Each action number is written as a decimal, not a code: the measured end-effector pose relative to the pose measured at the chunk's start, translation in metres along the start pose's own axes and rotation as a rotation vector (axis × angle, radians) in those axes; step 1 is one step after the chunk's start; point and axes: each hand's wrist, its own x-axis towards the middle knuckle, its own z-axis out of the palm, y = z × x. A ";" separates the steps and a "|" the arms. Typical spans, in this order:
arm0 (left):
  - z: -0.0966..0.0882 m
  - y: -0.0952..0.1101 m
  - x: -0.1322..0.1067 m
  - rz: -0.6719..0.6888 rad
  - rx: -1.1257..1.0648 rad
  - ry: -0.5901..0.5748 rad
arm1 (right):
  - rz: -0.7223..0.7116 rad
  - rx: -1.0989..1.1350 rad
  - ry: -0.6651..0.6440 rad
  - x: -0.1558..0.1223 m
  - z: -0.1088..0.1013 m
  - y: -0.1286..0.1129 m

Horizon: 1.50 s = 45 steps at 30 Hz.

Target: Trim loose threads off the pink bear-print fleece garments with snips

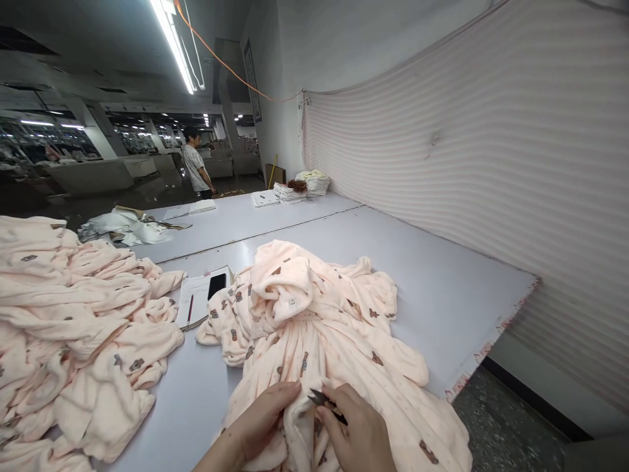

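A peach fleece garment (314,321) printed with small brown bears lies crumpled on the white table (442,288) in front of me. My left hand (260,419) pinches a fold of it near the bottom edge of the view. My right hand (356,429) is closed on small dark thread snips (322,398), their tips resting against the fabric between both hands.
A large pile of the same peach garments (73,328) fills the left side. A clipboard with paper, a pen and a black phone (216,286) lies between pile and garment. Folded stacks (299,187) sit at the far end. A person (195,164) stands beyond. The table edge drops off at right.
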 end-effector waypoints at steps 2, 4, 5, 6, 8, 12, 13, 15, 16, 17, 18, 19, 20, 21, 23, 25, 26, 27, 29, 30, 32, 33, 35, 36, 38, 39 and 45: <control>0.002 -0.001 0.002 -0.009 0.036 -0.001 | 0.031 0.033 -0.048 0.001 -0.004 0.003; 0.004 -0.003 0.003 -0.010 0.086 0.002 | 0.073 0.102 -0.069 0.002 -0.007 0.006; 0.006 -0.004 0.004 -0.009 0.118 0.003 | 0.093 0.151 -0.071 0.002 -0.008 0.008; 0.008 -0.004 0.005 -0.008 0.154 0.005 | 0.110 0.199 -0.066 0.001 -0.009 0.010; 0.012 -0.001 0.006 0.009 0.237 0.017 | 0.138 0.280 -0.059 0.000 -0.012 0.015; 0.019 0.015 0.007 0.189 0.391 0.128 | 0.276 0.440 0.013 -0.007 -0.023 0.035; 0.022 0.018 0.008 0.278 0.445 0.168 | 0.344 0.467 0.063 -0.009 -0.027 0.042; 0.032 0.017 0.013 0.447 0.655 0.190 | 0.485 0.491 0.175 -0.013 -0.031 0.052; 0.039 0.012 0.017 0.500 0.784 0.163 | 0.534 0.496 0.210 -0.014 -0.033 0.055; 0.047 0.005 0.023 0.524 0.907 0.119 | 0.561 0.505 0.226 -0.015 -0.033 0.057; 0.055 -0.003 0.029 0.517 1.004 0.069 | 0.566 0.521 0.237 -0.016 -0.033 0.058; 0.062 -0.011 0.035 0.488 1.061 0.025 | 0.555 0.544 0.246 -0.017 -0.032 0.059; 0.068 -0.018 0.041 0.470 1.088 -0.003 | 0.542 0.567 0.256 -0.019 -0.032 0.059; 0.071 -0.023 0.045 0.468 1.096 -0.013 | 0.537 0.588 0.266 -0.021 -0.031 0.061; 0.069 -0.021 0.048 0.498 1.095 0.000 | 0.552 0.615 0.283 -0.028 -0.029 0.068; 0.055 -0.006 0.041 0.523 1.050 0.038 | 0.579 0.587 0.265 -0.037 -0.025 0.079; 0.046 0.004 0.036 0.518 1.022 0.053 | 0.577 0.562 0.245 -0.041 -0.022 0.084; 0.037 0.014 0.030 0.493 1.001 0.057 | 0.564 0.537 0.224 -0.044 -0.017 0.089; 0.025 0.028 0.020 0.423 1.009 0.032 | 0.522 0.506 0.196 -0.046 -0.007 0.093; 0.023 0.030 0.017 0.384 1.033 0.007 | 0.497 0.506 0.190 -0.044 -0.001 0.092; 0.027 0.023 0.018 0.321 1.095 -0.035 | 0.454 0.517 0.192 -0.037 0.009 0.087; 0.033 0.015 0.021 0.303 1.119 -0.039 | 0.427 0.521 0.192 -0.033 0.014 0.083; 0.044 -0.003 0.031 0.292 1.131 -0.007 | 0.369 0.527 0.196 -0.025 0.021 0.075; 0.049 -0.010 0.036 0.294 1.117 0.019 | 0.346 0.526 0.202 -0.023 0.023 0.072; 0.050 -0.018 0.044 0.292 1.054 0.051 | 0.330 0.512 0.223 -0.022 0.027 0.068; 0.047 -0.018 0.045 0.282 1.006 0.046 | 0.336 0.503 0.237 -0.024 0.029 0.067; 0.011 0.005 0.028 0.160 0.605 -0.034 | 0.275 0.392 0.333 -0.032 0.045 0.049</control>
